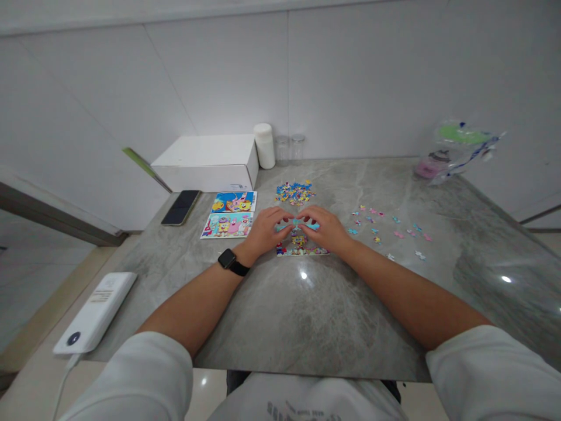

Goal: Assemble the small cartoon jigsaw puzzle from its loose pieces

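Both my hands rest on the grey marble table [307, 304] over a partly joined jigsaw [301, 248]. My left hand [265, 231], with a black watch on its wrist, and my right hand [324, 229] meet fingertip to fingertip, fingers curled and pinched on light blue puzzle pieces [299, 223] held between them. A pile of loose pieces [294, 192] lies just beyond my hands. Several scattered pieces [388, 229] lie to the right of my right hand.
Two cartoon picture cards [230, 214] lie left of my hands, with a black phone [180, 207] beside them. At the back stand a white box [210, 158], a white jar [265, 145] and two clear jars [290, 147]. A white power bank [96, 311] sits at the left edge, a plastic bag [456, 149] far right.
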`<state>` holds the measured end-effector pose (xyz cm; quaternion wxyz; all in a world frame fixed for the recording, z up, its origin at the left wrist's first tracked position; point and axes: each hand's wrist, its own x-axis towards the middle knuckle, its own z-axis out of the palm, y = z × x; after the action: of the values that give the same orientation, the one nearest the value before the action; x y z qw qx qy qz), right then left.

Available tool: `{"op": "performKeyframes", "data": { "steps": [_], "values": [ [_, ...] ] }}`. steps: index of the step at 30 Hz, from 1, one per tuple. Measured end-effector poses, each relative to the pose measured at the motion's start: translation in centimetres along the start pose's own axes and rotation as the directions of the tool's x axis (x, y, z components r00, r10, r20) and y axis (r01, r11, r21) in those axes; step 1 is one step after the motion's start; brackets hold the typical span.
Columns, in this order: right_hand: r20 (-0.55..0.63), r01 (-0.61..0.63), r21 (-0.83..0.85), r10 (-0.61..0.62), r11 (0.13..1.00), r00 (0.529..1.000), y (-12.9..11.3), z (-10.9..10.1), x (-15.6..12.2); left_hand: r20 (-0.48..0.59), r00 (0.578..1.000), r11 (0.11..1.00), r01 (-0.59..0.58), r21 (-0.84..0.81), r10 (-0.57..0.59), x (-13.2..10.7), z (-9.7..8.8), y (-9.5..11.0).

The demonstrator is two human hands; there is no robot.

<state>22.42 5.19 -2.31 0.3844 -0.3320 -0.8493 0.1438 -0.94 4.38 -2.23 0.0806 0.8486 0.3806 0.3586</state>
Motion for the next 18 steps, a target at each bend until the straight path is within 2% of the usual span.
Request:
{"op": "performKeyframes", "data": {
  "steps": [5, 11, 14, 18],
  "values": [
    [0.024, 0.051, -0.042, -0.05, 0.998, 0.998, 0.3, -1.8, 0.8, 0.025, 0.999, 1.0, 0.026, 0.009, -0.026, -0.1, 0.0, 0.0],
    [-0.065, 0.037, -0.131, -0.046, 0.991, 0.997, 0.6, -7.2, 2.0, 0.072, 0.997, 1.0, 0.005, 0.029, -0.007, -0.1, 0.1, -0.4],
    [-0.03, 0.03, -0.161, -0.035, 0.986, 0.999, 0.3, -9.6, 2.2, 0.112, 0.994, 0.999, -0.017, 0.031, 0.014, -0.1, 0.1, -0.5],
    [0.004, 0.008, -0.217, -0.008, 0.976, 1.0, -0.6, -11.5, 2.2, 0.147, 0.989, 0.998, -0.043, 0.038, 0.037, -0.1, 0.1, -0.5]
  ]
}}
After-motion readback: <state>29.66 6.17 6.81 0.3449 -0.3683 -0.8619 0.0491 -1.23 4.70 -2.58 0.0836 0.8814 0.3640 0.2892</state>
